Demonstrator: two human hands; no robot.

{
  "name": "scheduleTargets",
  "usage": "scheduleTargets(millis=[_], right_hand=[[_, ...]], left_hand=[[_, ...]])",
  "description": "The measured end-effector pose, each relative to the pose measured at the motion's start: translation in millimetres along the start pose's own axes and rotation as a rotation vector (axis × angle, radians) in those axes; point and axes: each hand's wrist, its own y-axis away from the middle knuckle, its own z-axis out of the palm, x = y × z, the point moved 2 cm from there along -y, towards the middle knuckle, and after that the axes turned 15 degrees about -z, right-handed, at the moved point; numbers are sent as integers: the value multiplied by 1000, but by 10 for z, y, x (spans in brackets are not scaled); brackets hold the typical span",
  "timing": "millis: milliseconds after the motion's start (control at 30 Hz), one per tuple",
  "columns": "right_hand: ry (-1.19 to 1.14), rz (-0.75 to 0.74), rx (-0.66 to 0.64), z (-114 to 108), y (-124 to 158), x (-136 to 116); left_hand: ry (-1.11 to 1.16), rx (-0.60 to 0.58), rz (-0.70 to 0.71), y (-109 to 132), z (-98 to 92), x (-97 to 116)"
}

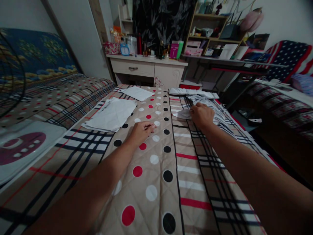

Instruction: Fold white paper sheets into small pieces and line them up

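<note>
My right hand [202,116] is closed around a folded white paper [182,114], whose pointed end sticks out to the left. Just beyond and to the right of it, a long row of thin folded white papers [221,119] fans along the bed's right side. My left hand [143,131] hovers low over the dotted strip of the bedcover [156,169], fingers loosely drawn together with nothing visible between them. Left of it lies a loose pile of white sheets [112,112]. A separate white sheet [138,93] rests farther back.
A flattish white bundle [193,93] lies across the far right of the bed. At the left edge is a white plastic bag [29,143] with a purple print. Beyond the bed stands a white dresser [144,67] crowded with bottles; a desk [234,62] stands to its right.
</note>
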Motion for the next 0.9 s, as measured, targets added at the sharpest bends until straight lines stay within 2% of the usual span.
scheduleTargets(millis=[100,200,333,467,567,667,900], right_hand=[[-26,15,29,8,42,-63],[-97,56,154,-35,140,-223],[-428,73,266,-74,277,-590],[-772,-11,247,-51,385,-1058],[-847,-59,184,-24,446,-1296],[-837,-80,184,-21,482,-1364],[-886,-98,220,-19,483,-1329]], left_hand=[[24,-11,-2,-10,5,-1],[62,-9,-3,-13,9,1],[144,45,5,-19,-9,-8],[297,202,24,-45,-81,-44],[391,300,12,-55,-139,-66],[421,306,-8,-52,-161,-65],[426,313,-15,-54,-164,-57]])
